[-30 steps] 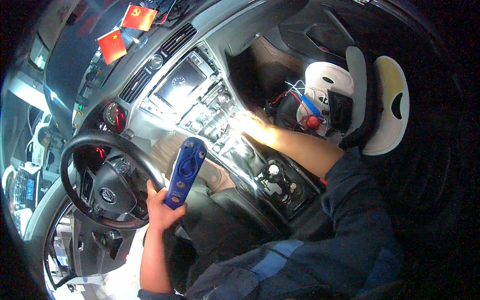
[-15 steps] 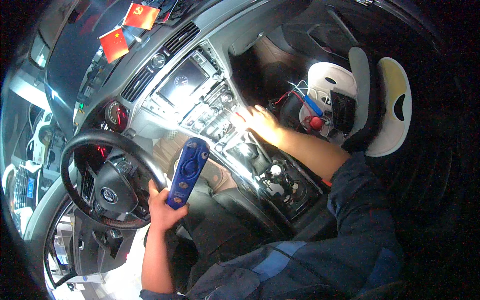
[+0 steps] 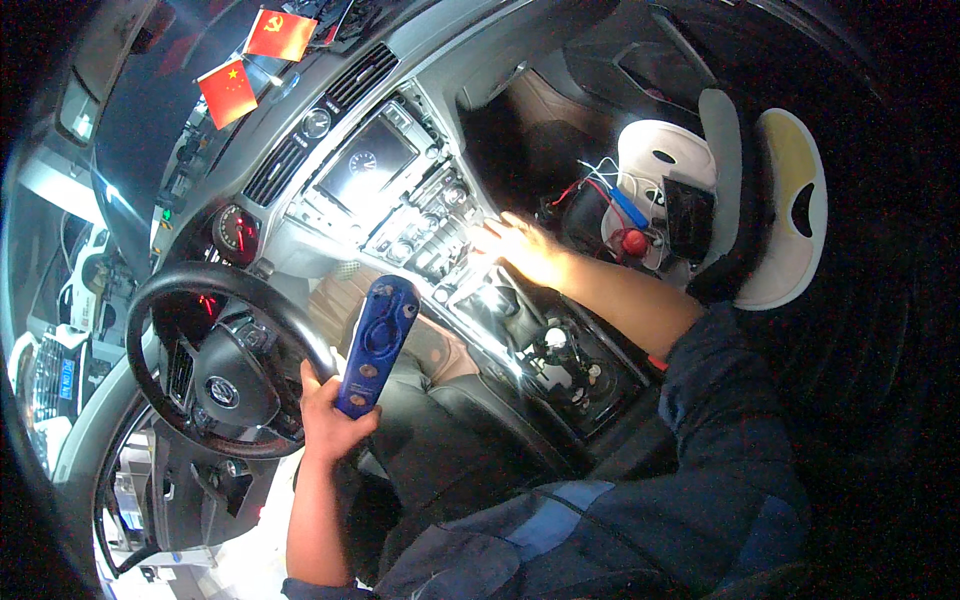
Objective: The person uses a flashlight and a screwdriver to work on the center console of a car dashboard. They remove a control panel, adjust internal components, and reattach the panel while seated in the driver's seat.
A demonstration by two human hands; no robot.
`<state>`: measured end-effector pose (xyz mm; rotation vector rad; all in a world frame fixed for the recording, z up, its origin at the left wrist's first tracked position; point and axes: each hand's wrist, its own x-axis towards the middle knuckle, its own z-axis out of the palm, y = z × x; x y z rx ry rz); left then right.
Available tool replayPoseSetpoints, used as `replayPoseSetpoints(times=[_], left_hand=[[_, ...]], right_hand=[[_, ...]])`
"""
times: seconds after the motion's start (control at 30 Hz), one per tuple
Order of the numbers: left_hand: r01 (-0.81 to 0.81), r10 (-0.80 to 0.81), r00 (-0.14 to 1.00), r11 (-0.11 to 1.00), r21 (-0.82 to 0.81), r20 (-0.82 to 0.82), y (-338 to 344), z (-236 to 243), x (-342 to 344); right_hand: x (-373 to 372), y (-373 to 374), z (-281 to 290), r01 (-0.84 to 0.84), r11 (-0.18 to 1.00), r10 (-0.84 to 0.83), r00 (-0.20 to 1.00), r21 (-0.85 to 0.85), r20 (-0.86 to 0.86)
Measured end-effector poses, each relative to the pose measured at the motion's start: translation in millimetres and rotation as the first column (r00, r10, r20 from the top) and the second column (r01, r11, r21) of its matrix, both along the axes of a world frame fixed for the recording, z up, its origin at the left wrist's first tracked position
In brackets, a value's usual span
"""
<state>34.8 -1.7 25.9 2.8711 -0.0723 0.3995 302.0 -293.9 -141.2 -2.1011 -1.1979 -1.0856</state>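
forearm (image 3: 316, 520) upright, left hand (image 3: 335, 422) grasps a blue bar (image 3: 380, 345) beside the steering wheel (image 3: 240, 375); right hand (image 3: 525, 253), loosely spread, extends toward the right edge of the bright car console (image 3: 428, 222).

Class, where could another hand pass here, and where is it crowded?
A hand could likely pass between the long blue plastic tool in the left hand and the right hand at the silver console. Crowded beside the rounded white panel: red and white wires, blue cylinder, round red object.
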Motion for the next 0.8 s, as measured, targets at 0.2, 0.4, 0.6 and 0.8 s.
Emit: replayPoseSetpoints(times=[0.2,0.4,0.6,0.8], left_hand=[[-0.019,0.019,1.000,0.999,0.045,0.001,2,-3,-1],[-0.026,0.026,0.999,1.000,-0.007,-0.019,1,-1,-1],[-0.044,0.043,0.997,0.999,-0.023,-0.057,3,-1,-2],[-0.029,0.030,0.999,1.000,0.012,-0.040,6,-3,-2]], right_hand=[[0,-7,4,0.063,0.955,-0.187,0.887,-0.289,-0.422],[-2,-7,6,0.099,0.935,-0.275,0.810,-0.341,-0.518],[-7,-11,12,-0.067,0.998,0.057,0.929,-0.015,-0.367],[-9,-14,23,0.007,1.000,-0.011,0.881,-0.010,-0.474]])
